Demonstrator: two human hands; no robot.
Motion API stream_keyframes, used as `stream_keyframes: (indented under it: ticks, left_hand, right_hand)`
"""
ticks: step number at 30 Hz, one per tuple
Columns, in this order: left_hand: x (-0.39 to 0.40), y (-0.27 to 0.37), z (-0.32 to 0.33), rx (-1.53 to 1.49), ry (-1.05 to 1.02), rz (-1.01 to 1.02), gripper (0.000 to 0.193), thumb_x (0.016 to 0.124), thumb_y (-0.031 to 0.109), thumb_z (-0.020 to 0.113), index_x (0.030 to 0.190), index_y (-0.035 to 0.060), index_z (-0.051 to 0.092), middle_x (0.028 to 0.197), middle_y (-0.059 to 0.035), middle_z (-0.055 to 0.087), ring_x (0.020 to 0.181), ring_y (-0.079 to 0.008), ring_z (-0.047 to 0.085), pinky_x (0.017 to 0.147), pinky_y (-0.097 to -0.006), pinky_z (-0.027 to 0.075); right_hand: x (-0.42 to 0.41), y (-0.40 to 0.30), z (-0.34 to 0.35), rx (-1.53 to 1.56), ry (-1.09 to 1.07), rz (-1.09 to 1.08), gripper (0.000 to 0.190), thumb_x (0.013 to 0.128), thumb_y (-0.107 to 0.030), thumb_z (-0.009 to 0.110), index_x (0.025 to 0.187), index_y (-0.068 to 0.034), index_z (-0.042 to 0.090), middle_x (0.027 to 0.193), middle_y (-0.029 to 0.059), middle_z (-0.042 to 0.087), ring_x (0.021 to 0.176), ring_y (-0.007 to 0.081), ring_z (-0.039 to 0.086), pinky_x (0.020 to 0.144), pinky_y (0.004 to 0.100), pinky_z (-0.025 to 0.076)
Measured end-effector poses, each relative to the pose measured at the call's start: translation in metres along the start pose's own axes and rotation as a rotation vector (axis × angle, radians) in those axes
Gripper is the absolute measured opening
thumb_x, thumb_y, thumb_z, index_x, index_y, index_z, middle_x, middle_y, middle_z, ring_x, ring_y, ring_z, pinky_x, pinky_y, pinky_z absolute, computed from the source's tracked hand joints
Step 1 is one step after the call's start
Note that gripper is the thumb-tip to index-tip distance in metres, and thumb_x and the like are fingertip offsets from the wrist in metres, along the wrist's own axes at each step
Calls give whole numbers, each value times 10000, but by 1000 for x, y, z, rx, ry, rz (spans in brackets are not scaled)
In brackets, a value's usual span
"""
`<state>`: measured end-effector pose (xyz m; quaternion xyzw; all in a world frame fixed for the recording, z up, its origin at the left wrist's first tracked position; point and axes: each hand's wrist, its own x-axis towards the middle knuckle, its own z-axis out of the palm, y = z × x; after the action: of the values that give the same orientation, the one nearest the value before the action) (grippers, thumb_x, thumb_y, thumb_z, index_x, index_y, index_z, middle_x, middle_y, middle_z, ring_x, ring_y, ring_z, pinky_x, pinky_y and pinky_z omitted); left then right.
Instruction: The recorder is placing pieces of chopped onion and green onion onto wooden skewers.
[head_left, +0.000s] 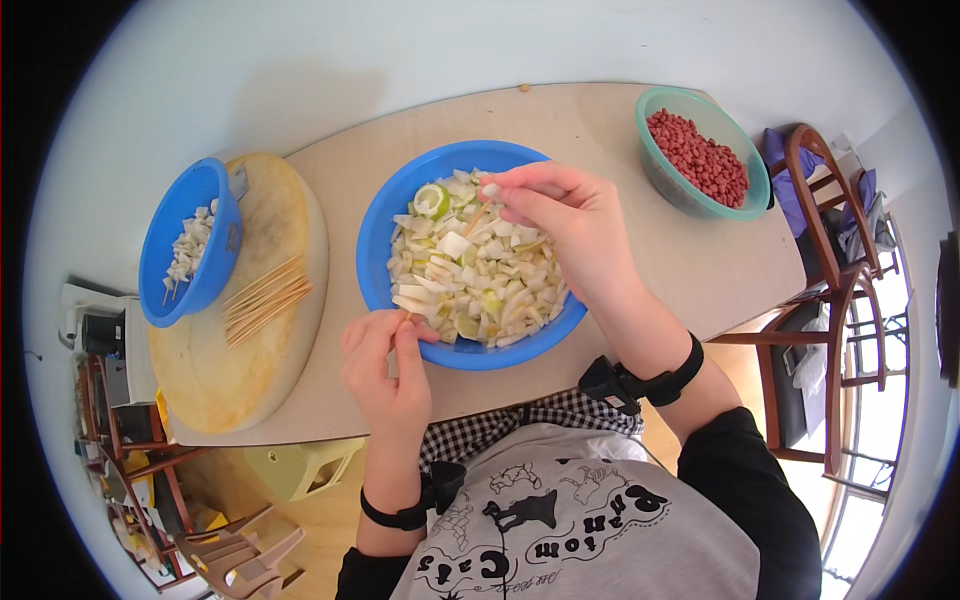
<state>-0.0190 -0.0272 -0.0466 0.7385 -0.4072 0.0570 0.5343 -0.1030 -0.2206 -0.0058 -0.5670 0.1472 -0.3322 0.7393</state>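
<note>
My left hand (390, 367) pinches the lower end of a wooden skewer (477, 219) over the near left rim of a large blue plastic bowl (480, 361). Several white slices (416, 294) are threaded along the skewer, with bare wood above them. At the skewer's far end, my right hand (589, 229) holds a small white piece (491, 190) between thumb and index finger. Whether the tip has pierced that piece, I cannot tell. Chopped white pieces (517, 277) fill the bowl, mixed with cut limes; one lime half (432, 201) lies at the far left inside.
A thick round chopping board (202, 382) on the left bears a bundle of bare skewers (268, 300) and a smaller blue bowl (150, 262) with filled skewers (191, 244). A green bowl (652, 165) of red-coated nuts or beans (697, 157) stands far right. Wooden chairs (832, 315) flank the table (720, 277).
</note>
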Motion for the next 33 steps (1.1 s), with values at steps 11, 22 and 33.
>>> stream_keyframes:
  ticks: [11,22,33]
  left_hand:
    - [0,-3,-1,51,-19,60,118,901,16,488,903,-37,592,717,-84,651,756,-166,579,740,-285,443]
    - [1,-2,-2,30,-32,52,108,892,8,493,910,-40,589,727,-89,655,783,-177,576,769,-298,432]
    - [0,-5,-3,29,-41,60,106,894,1,489,914,-47,581,744,-96,651,781,-178,578,753,-295,441]
  right_hand:
    - [1,3,-4,32,-23,28,147,862,-27,581,991,-1,648,1054,137,662,940,173,644,816,273,509]
    - [4,2,-3,133,-33,93,200,810,28,630,1008,48,627,1005,143,663,907,176,648,821,280,522]
    - [7,3,-7,158,-132,180,206,790,30,655,992,4,621,980,122,668,930,180,641,835,296,506]
